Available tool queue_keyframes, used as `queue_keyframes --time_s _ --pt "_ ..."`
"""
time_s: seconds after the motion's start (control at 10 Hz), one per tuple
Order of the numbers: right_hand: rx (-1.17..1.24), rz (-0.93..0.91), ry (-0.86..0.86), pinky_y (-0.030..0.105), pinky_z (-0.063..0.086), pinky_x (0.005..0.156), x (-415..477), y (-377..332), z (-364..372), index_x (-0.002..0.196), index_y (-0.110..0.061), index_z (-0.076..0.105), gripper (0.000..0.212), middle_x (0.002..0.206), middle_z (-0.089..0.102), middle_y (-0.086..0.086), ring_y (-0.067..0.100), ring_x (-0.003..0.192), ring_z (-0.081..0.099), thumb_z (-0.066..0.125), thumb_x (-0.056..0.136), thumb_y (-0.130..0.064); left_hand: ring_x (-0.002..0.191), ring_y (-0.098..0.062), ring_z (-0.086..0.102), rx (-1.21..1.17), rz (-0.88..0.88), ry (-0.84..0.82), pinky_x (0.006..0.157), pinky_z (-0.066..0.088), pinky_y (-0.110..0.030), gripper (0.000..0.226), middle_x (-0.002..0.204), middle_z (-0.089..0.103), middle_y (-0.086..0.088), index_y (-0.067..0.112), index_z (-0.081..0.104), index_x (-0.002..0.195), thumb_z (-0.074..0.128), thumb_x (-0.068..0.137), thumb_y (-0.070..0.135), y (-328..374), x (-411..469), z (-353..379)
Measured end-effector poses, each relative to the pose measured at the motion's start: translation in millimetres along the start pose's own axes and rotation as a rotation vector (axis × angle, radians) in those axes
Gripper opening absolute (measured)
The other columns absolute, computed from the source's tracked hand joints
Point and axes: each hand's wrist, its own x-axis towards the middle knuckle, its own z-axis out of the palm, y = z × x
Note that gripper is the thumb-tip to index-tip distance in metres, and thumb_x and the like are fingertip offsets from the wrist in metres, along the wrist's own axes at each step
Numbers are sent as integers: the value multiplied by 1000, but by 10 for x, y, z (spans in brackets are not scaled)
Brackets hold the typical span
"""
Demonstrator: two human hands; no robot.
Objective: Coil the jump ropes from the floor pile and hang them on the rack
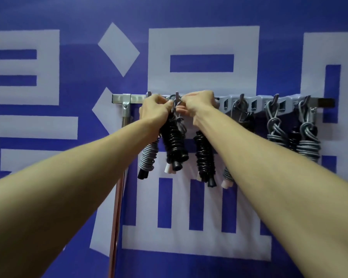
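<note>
Reaching up, I am pinching the top loop of a black coiled jump rope [173,141] with both my left hand [155,109] and right hand [197,103] at a hook [177,95] on the rack [255,101]. The bundle is hanging below my fingers, between a grey coil [149,157] and another black coil [205,155].

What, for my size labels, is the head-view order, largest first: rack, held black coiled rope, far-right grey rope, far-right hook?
1. rack
2. black coiled rope and far-right grey rope: look alike, unranked
3. far-right hook
</note>
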Motion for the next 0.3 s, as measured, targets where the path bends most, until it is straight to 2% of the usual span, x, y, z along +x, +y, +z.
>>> queue_keyframes --time_s 0.1,0.2,0.3 --pt "-28 -12 -52 23 46 37 -14 176 -17 74 -11 58 24 72 62 14 17 38 56 53 90 7 85 -25 67 19 1 -60 86 56 -46 13 82 69 -3 24 65 73 70 84 28 -119 -24 -28" --pt "-152 -119 -50 29 57 52 -120 302 -97 72 -19 64 22 66 67 5 15 48 64 60 85 -2 81 -22 65 16 6 -131 81 56 -41 10 82 69 -2 24 67 78 66 87 21 -84 -118 -72" --pt "-238 -196 -52 34 60 65 -281 438 -260 74 -26 68 21 78 72 -2 12 57 67 61 81 -7 82 -19 64 17 36 -108 81 54 -37 13 88 67 1 23 67 97 62 88 15 -106 -295 -120"
